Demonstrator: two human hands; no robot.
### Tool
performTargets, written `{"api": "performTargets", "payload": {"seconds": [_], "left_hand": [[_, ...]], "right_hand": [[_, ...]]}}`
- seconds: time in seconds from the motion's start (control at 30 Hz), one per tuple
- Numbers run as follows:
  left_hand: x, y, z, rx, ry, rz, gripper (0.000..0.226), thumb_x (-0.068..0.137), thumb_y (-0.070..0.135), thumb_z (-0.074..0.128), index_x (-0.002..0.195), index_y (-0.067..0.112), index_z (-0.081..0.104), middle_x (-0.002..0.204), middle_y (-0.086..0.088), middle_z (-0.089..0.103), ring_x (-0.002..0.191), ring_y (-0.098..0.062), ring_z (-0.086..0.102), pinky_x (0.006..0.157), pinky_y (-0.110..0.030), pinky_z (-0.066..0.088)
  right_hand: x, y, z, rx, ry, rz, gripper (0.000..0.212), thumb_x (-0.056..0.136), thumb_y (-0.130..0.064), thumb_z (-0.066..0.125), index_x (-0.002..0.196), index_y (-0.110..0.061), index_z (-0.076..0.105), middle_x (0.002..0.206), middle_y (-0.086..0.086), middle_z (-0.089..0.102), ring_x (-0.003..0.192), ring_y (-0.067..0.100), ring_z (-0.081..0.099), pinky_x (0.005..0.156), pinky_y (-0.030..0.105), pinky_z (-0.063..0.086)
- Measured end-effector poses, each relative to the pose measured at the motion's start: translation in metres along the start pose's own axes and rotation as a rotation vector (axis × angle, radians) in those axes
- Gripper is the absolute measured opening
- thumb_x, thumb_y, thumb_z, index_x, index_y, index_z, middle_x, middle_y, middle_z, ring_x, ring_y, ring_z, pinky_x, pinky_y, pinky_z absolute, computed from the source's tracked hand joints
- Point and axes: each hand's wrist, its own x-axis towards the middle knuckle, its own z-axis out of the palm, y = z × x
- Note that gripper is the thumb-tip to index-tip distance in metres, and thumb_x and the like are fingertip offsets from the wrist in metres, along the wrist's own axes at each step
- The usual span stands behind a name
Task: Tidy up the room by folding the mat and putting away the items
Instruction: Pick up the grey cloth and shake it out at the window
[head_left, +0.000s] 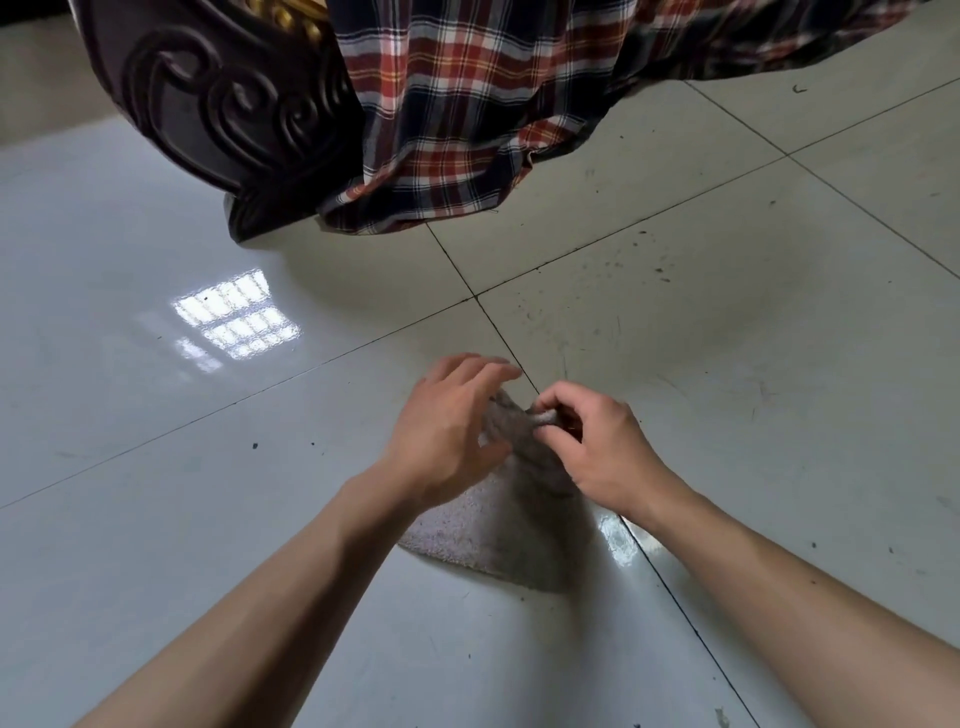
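Observation:
A small grey, fuzzy mat (511, 525) lies on the glossy tiled floor, bunched up into a peak at its far end. My right hand (597, 441) pinches that raised far edge between thumb and fingers. On the left side of the peak my left hand (447, 426) rests with its fingers spread and curled against the cloth; a grip cannot be made out. Both forearms reach in from the bottom of the view and hide part of the mat.
A dark carved wooden furniture leg (234, 119) stands at the upper left. A red, white and navy plaid cloth (467, 104) hangs beside it down to the floor. Dust and specks are scattered on the tiles (675, 291) to the right.

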Motion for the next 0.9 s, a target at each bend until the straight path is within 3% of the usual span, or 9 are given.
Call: {"api": "performTargets", "payload": {"seconds": [0.1, 0.2, 0.33, 0.47, 0.6, 0.73, 0.83, 0.9], "left_hand": [[0.005, -0.004, -0.002, 0.017, -0.079, 0.049, 0.054, 0.078, 0.032, 0.072, 0.13, 0.027, 0.061, 0.123, 0.005, 0.067, 0.121, -0.022, 0.052, 0.095, -0.046, 0.049], [0.004, -0.008, -0.001, 0.001, -0.062, 0.049, 0.038, 0.078, 0.029, 0.069, 0.115, 0.026, 0.067, 0.104, 0.004, 0.07, 0.1, -0.024, 0.06, 0.084, -0.042, 0.05], [-0.002, -0.01, 0.003, -0.037, 0.046, 0.002, 0.035, 0.081, 0.021, 0.074, 0.115, 0.023, 0.066, 0.105, 0.003, 0.063, 0.096, -0.021, 0.057, 0.079, -0.037, 0.049], [-0.008, -0.014, 0.005, 0.001, 0.072, -0.023, 0.022, 0.081, 0.017, 0.072, 0.102, 0.022, 0.069, 0.092, 0.002, 0.062, 0.081, -0.024, 0.058, 0.067, -0.035, 0.048], [-0.011, -0.011, 0.004, 0.038, 0.068, 0.043, 0.019, 0.083, 0.018, 0.061, 0.1, 0.018, 0.071, 0.09, -0.002, 0.062, 0.08, -0.026, 0.057, 0.07, -0.036, 0.047], [-0.012, -0.007, -0.005, 0.144, 0.058, 0.13, 0.017, 0.086, 0.02, 0.055, 0.096, 0.017, 0.067, 0.085, -0.002, 0.065, 0.076, -0.025, 0.055, 0.074, -0.035, 0.042], [-0.017, -0.005, -0.013, 0.149, -0.003, 0.148, 0.012, 0.087, 0.022, 0.054, 0.094, 0.018, 0.063, 0.08, 0.0, 0.067, 0.073, -0.023, 0.058, 0.09, -0.034, 0.043], [-0.02, -0.001, -0.015, 0.156, -0.015, 0.161, 0.007, 0.088, 0.021, 0.058, 0.092, 0.017, 0.063, 0.078, 0.0, 0.066, 0.07, -0.023, 0.057, 0.076, -0.028, 0.039]], "right_hand": [[-0.005, -0.007, -0.006, 0.011, -0.032, -0.07, 0.019, 0.089, -0.009, 0.07, 0.085, -0.026, 0.062, 0.067, -0.02, 0.061, 0.065, 0.0, 0.055, 0.063, 0.011, 0.041], [-0.008, -0.009, -0.009, 0.015, -0.022, -0.092, 0.012, 0.088, -0.009, 0.07, 0.088, -0.02, 0.066, 0.071, -0.011, 0.062, 0.066, 0.003, 0.055, 0.065, 0.014, 0.043], [-0.011, -0.006, -0.012, 0.035, 0.016, -0.087, 0.014, 0.089, -0.007, 0.069, 0.091, -0.021, 0.067, 0.077, -0.009, 0.067, 0.073, 0.006, 0.061, 0.07, 0.014, 0.048], [-0.01, -0.001, -0.011, 0.044, 0.024, -0.085, 0.026, 0.089, -0.002, 0.066, 0.103, -0.022, 0.075, 0.094, -0.009, 0.072, 0.086, 0.004, 0.066, 0.084, 0.015, 0.051], [-0.006, 0.002, -0.009, -0.009, 0.012, -0.118, 0.032, 0.088, 0.005, 0.064, 0.108, -0.017, 0.077, 0.103, -0.003, 0.065, 0.097, 0.012, 0.063, 0.091, 0.015, 0.046], [0.0, 0.005, -0.012, -0.146, -0.093, -0.079, 0.019, 0.084, -0.014, 0.075, 0.101, -0.023, 0.074, 0.112, -0.004, 0.057, 0.102, 0.016, 0.059, 0.096, 0.03, 0.049], [0.001, 0.004, -0.017, -0.293, -0.173, -0.115, 0.018, 0.081, -0.02, 0.079, 0.097, -0.022, 0.072, 0.122, -0.006, 0.052, 0.113, 0.014, 0.052, 0.099, 0.025, 0.04], [0.002, 0.002, -0.019, -0.393, -0.164, -0.205, 0.014, 0.081, -0.018, 0.078, 0.094, -0.02, 0.072, 0.126, -0.005, 0.054, 0.117, 0.015, 0.048, 0.1, 0.025, 0.035]]}}
